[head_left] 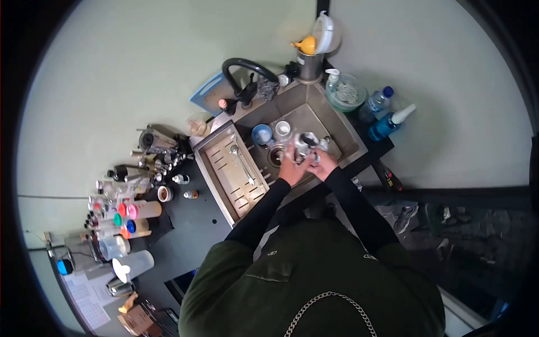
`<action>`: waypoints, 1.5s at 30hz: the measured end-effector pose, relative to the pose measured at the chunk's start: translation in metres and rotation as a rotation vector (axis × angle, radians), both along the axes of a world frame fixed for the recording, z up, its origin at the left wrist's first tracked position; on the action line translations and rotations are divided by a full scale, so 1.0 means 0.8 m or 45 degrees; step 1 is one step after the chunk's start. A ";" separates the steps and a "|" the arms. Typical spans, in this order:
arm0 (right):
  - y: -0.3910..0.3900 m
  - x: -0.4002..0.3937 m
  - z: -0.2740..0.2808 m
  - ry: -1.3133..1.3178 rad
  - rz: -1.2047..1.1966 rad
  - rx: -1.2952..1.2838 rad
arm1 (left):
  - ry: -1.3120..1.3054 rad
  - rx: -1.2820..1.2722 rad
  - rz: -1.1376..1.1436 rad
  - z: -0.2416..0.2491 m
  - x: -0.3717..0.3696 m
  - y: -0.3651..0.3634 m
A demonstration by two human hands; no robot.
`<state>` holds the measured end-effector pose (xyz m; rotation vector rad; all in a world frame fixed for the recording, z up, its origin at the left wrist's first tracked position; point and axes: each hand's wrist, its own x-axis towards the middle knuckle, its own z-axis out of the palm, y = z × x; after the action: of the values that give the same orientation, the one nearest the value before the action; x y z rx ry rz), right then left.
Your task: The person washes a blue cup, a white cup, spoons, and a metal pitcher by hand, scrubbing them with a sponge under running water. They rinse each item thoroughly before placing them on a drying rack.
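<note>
Over the sink basin (314,106), my left hand (293,169) and my right hand (322,165) are close together, fingers bent round a shiny, foam-covered cup (306,141) with a dark inside. Both hands hold it. Left of the cup, a blue mug (261,135) and a small white cup (283,128) stand in the basin near the drain. A black faucet (247,66) arches at the back of the sink. Spoons (242,160) lie on the slotted drain tray (224,163) at the left.
A bowl (345,92), a water bottle (379,101) and a blue spray bottle (384,127) stand right of the sink. A metal canister (310,67) is at the back corner. Many bottles and a pink-lidded container (145,210) crowd the left counter (191,224).
</note>
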<state>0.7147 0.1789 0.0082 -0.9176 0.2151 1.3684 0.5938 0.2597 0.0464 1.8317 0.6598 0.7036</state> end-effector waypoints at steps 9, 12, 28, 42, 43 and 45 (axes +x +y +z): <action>0.005 0.012 -0.040 -0.216 -0.056 -0.075 | 0.176 -0.474 0.145 -0.131 0.012 0.032; 0.001 0.018 -0.050 -0.122 -0.142 -0.054 | 0.298 -0.633 0.138 -0.137 0.023 0.054; -0.050 0.040 0.044 -0.295 -0.364 -0.045 | 0.543 -0.177 0.168 -0.274 0.158 0.165; -0.098 0.045 0.076 -0.323 -0.355 0.025 | 1.375 0.471 -0.446 -0.236 0.134 0.001; -0.104 0.044 0.078 -0.262 -0.343 0.061 | 1.461 0.426 -0.407 -0.240 0.138 -0.003; -0.120 0.047 0.085 -0.209 -0.307 0.114 | 1.478 0.465 -0.438 -0.261 0.144 -0.003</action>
<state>0.7524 0.0832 0.0763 -0.8937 0.1328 1.0672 0.7086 0.2571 -0.1623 2.5525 0.9210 -0.5999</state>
